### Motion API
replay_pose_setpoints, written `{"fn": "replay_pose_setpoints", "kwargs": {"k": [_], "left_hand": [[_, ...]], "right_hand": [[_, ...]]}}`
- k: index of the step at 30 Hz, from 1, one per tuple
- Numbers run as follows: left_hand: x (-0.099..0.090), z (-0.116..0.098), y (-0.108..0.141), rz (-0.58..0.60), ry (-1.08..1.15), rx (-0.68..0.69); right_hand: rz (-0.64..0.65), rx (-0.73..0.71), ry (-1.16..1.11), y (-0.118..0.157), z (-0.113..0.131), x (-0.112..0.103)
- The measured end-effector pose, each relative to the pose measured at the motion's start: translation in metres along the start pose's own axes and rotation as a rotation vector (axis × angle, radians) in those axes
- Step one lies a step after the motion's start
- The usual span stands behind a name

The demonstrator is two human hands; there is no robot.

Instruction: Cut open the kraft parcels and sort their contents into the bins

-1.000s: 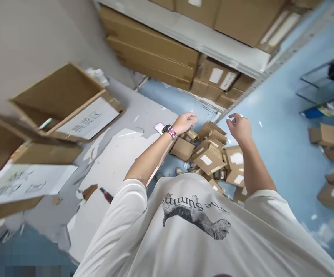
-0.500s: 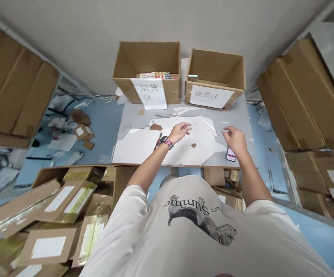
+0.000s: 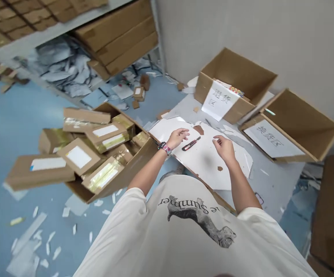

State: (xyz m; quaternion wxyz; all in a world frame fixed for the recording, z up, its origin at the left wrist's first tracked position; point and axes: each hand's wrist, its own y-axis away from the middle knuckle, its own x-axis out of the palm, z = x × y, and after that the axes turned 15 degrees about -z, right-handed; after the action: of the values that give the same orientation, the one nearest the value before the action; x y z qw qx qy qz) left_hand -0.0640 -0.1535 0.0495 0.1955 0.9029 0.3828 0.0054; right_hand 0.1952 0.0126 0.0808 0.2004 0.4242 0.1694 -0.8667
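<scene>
My left hand [image 3: 178,138], with a watch and a patterned band at its wrist, hovers over the left part of the white table [image 3: 221,174]. Its fingers are loosely bent and apart, and nothing is in them. Just right of it a red and black utility knife [image 3: 191,144] lies on the white sheet, not touched. Over the middle of the table hangs my right hand [image 3: 225,148], empty, its fingers relaxed and partly curled. Brown paper scraps [image 3: 198,130] lie between and beyond the hands.
Two open cartons with handwritten labels, one left [image 3: 233,82] and one right [image 3: 290,125], stand at the table's back. A large carton [image 3: 135,165] full of taped parcels [image 3: 78,156] stands on the left. Paper scraps litter the floor; shelves hold more boxes [image 3: 120,34].
My view has swung left, bringing the parcel carton and the shelf further into sight. Both hands stay raised and empty; relative to the table they are now further left, with the knife between them.
</scene>
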Motion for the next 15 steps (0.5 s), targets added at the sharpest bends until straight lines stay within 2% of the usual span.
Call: {"fn": "replay_pose_setpoints", "kwargs": {"k": [5, 10, 13, 15], "left_hand": [[-0.082, 0.040, 0.047, -0.294, 0.085, -0.101], [-0.163, 0.069, 0.096, -0.533, 0.103, -0.160], [-0.208, 0.084, 0.109, -0.645, 0.118, -0.159], [-0.239, 0.091, 0.109, -0.720, 0.110, -0.149]], "right_hand": [[0.210, -0.214, -0.052, -0.013, 0.056, 0.057], [0.383, -0.385, -0.076, -0.001, 0.124, 0.113], [0.471, -0.482, -0.077, 0.009, 0.167, 0.147], [0.522, -0.534, -0.076, 0.013, 0.196, 0.172]]}}
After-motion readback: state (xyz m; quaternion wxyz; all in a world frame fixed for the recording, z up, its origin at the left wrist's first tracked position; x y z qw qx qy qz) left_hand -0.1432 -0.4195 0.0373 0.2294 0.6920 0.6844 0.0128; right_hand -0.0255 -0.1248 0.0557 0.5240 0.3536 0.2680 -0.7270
